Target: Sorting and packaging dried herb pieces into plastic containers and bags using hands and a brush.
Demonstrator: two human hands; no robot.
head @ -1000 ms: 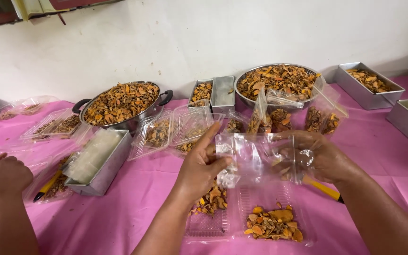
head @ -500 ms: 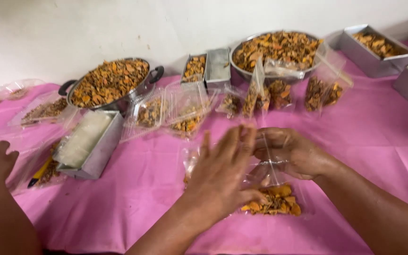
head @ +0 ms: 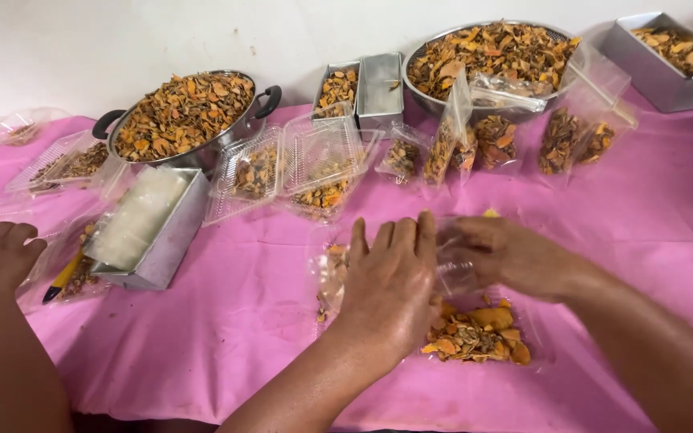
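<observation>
While the pink tablecloth [head: 226,321] lies flat under us, we press our left hand [head: 391,285], fingers together, on the clear plastic container [head: 475,321] of orange dried slices [head: 475,337] before us. Our right hand [head: 511,256] pinches its lid. Best, we judge, to line up the edges, then press evenly.

Bare forearms, unadorned left hand [head: 391,281]
</observation>
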